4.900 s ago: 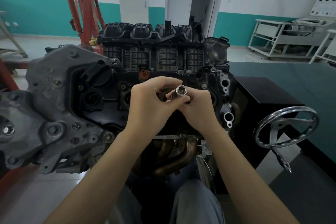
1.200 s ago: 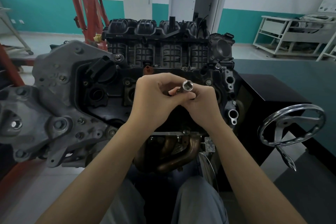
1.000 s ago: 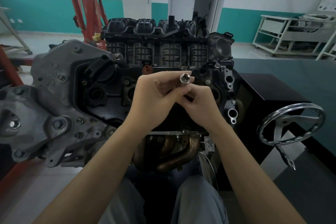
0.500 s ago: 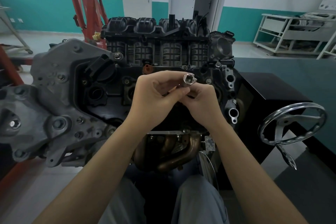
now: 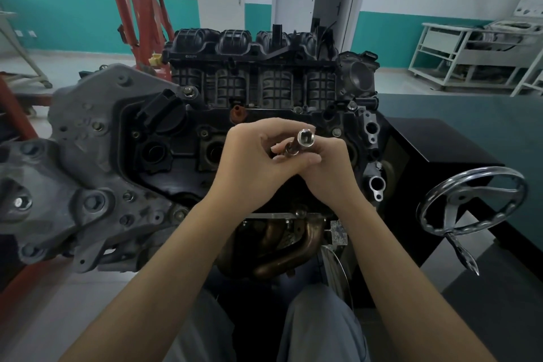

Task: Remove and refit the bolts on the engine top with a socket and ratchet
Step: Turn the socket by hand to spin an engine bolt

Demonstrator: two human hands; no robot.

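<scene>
Pinching the socket (image 5: 306, 140) (square drive up), left hand (image 5: 252, 167) and right hand (image 5: 329, 170), above the engine (image 5: 182, 138).

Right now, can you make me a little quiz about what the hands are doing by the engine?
1. True or false: the socket is already on a bolt.
2. Which hands hold the socket? A) left only B) right only C) both
3. What shiny round thing is to the right of the engine?

Key:
1. False; it is held above the engine, open end up.
2. C; the left hand and right hand both pinch it.
3. The handwheel.
</scene>
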